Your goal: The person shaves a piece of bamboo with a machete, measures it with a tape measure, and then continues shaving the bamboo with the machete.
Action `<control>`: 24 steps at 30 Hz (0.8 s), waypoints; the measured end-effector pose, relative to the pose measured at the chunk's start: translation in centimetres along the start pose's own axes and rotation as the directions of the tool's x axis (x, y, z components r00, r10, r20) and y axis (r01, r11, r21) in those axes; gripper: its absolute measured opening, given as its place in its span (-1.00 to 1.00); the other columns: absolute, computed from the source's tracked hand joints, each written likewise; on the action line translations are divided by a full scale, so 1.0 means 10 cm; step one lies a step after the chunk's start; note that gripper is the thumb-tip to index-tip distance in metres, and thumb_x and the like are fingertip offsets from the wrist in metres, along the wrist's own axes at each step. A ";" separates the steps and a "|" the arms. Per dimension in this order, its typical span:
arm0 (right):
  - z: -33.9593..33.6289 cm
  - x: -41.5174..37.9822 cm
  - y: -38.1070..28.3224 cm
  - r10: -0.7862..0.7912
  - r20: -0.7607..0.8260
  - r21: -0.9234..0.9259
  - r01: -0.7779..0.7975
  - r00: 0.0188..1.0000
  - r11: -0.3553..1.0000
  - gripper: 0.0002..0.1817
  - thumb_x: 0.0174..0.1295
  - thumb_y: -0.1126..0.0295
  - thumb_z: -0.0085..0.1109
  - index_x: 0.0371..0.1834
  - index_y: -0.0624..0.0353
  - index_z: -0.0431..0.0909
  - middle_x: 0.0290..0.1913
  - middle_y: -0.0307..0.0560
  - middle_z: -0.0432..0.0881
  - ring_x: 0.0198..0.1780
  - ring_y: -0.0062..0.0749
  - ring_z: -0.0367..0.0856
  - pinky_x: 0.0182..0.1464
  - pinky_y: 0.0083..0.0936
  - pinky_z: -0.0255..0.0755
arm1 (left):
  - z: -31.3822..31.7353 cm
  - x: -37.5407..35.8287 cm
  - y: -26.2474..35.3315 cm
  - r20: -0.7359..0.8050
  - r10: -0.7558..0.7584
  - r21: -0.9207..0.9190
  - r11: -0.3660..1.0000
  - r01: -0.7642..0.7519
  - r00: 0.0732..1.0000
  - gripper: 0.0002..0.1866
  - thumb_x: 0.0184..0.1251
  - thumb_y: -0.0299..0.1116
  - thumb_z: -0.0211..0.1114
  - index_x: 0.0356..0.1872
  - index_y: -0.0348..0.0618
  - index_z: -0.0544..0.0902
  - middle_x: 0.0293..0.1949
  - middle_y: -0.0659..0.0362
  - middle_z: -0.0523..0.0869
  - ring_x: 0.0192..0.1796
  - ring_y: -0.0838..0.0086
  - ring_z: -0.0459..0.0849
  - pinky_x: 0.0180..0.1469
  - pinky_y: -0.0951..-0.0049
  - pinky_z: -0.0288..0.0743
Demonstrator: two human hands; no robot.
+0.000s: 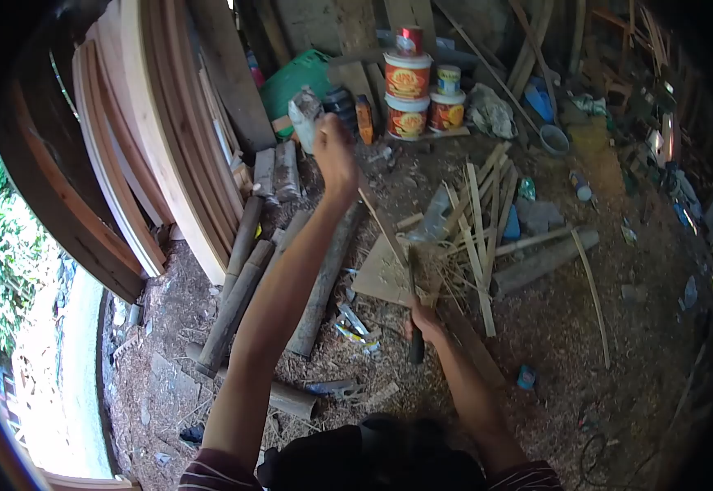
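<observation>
My left hand is raised, its fingers closed in a fist. A thin bamboo strip slants down from behind that wrist; its upper end is hidden by the hand. Lower down, my right hand wraps round the dark handle of a long-bladed knife. The blade points away from me, and its tip area meets the strip's lower end or passes close to it; contact is hard to tell. Beneath the blade lies a flat wooden board, with thin shavings at its right.
Split strips lie piled right of the board. Round poles rest on the littered floor to the left. Tall planks lean at left. Paint buckets, an orange bottle and a grey bowl stand at the back.
</observation>
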State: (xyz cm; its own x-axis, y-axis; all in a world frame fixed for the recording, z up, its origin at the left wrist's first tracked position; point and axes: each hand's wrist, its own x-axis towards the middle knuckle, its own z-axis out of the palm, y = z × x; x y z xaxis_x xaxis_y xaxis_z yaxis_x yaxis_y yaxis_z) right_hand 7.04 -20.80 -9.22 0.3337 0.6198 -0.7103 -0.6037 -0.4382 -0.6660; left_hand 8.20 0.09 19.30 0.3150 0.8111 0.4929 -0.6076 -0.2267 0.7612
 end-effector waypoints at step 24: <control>0.85 -0.83 -1.40 -0.388 0.099 -0.216 0.401 0.916 0.890 -0.38 0.29 -0.22 -0.19 -0.66 0.11 0.26 -0.80 -0.31 0.27 -0.82 -0.57 0.27 -0.77 -0.53 0.19 | -0.55 0.13 -0.03 -0.114 0.095 0.151 0.985 -0.077 0.989 -0.60 0.41 -0.21 -0.15 -0.67 -0.12 0.29 -0.76 0.27 0.32 -0.74 0.61 0.27 -0.70 0.54 0.13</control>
State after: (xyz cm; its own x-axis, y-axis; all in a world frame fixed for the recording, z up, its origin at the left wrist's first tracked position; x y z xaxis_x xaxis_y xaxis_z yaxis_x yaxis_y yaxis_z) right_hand 6.57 -14.33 7.90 0.4682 0.8026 -0.3697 -0.2471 -0.2828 -0.9268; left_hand 4.81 4.14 17.40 0.1707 0.8419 0.5120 -0.5129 -0.3677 0.7757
